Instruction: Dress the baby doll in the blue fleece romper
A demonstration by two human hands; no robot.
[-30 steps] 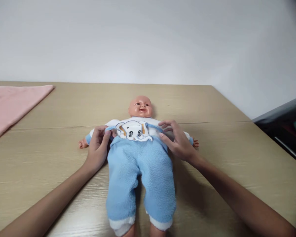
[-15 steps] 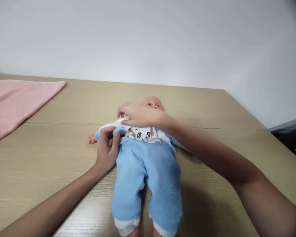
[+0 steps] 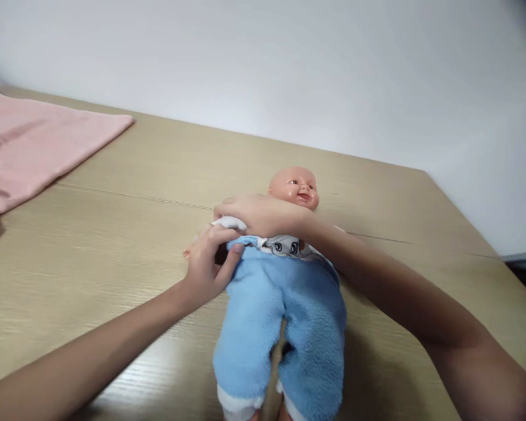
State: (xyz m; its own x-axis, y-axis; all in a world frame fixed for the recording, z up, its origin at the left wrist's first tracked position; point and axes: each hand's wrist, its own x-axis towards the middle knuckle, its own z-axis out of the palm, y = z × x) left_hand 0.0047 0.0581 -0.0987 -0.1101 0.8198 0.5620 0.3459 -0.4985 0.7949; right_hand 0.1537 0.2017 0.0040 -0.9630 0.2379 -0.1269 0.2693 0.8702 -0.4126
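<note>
Doll (image 3: 284, 280) obs. on its back on the worktop (image 3: 135, 251), directly ahead of the person. Long axis runs approx. straight away: head (image 3: 293, 187) at far end, legs twd. the person.

Key relation: white sleeve (image 3: 232, 223) on the person's left side of the doll lies betw. the hands, running outward across the doll's long axis. Left hand (image 3: 208, 260) on the near side of it, right hand (image 3: 260, 213) over the far side; both v. close to it, left hand nearer the person.

Left hand: pos. at the doll's side, thumb and fingers appear pinched on the edge of the blue overalls (image 3: 284, 298), forearm in from lower left. Right hand: palm down, arm bent at elbow and crossing over the doll's chest, partly covering the embroidered bib (image 3: 287, 247). Its fingertips are hidden, so grip can't be confirmed. Hands side by side; contact betw. them can't be determined.

Also noted: pink cloth (image 3: 48, 140) at far left, well apart from doll; pale wall (image 3: 263, 70) behind.
</note>
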